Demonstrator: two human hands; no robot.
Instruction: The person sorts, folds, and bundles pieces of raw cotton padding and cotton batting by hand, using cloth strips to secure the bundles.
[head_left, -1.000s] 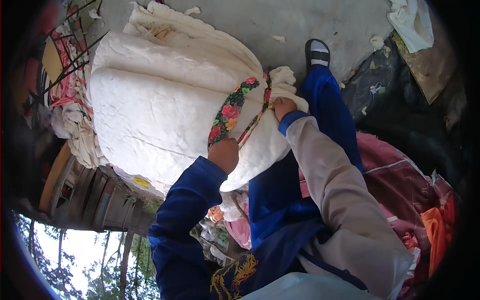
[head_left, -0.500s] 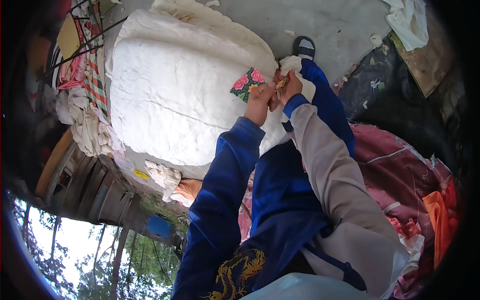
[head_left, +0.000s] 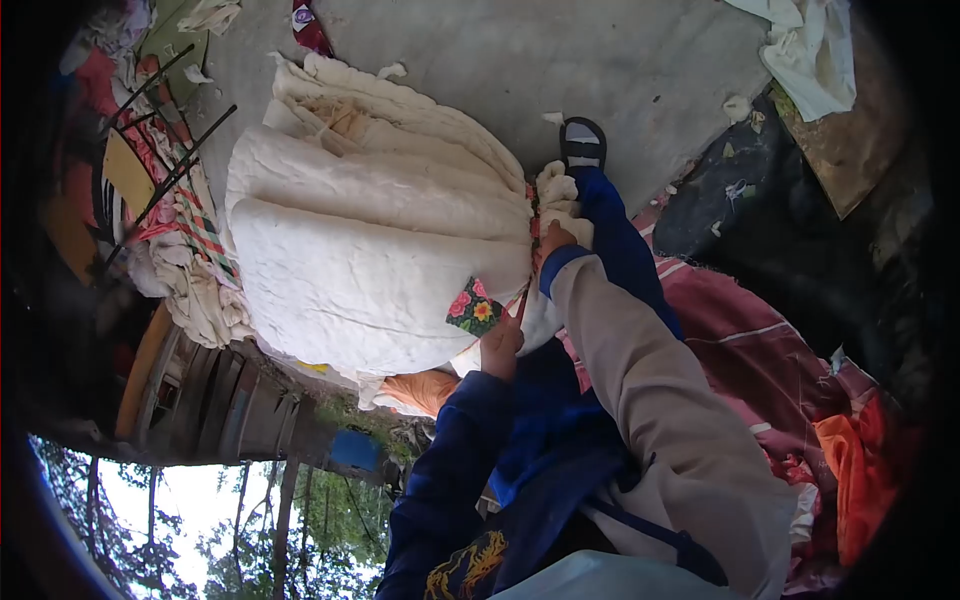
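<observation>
A thick white cotton quilt batting (head_left: 340, 270) lies folded into a bundle in front of me. Around its right end runs a narrow reddish cloth strip (head_left: 534, 205), with a bunched white tuft of batting beyond it. My left hand (head_left: 502, 347) is closed on the strip's free end, from which a dark floral flap (head_left: 474, 308) with pink and yellow flowers spreads over the batting. Between my hands the strip looks stretched. My right hand (head_left: 553, 240) is closed at the strip by the bundle's edge; its fingertips are partly hidden.
A maroon cloth (head_left: 740, 320) and an orange cloth (head_left: 848, 470) lie at the right. Black sheeting (head_left: 715, 190) and a brown board (head_left: 850, 150) are at the upper right. Dark metal bars (head_left: 165, 180) and piled fabrics stand on the left. My sandalled foot (head_left: 583, 145) rests beyond the bundle.
My hands have moved apart: the left came down toward my body with the floral strip, while the right stayed near the bundle's end. The camera view has shifted, showing more of the bundle's far side.
</observation>
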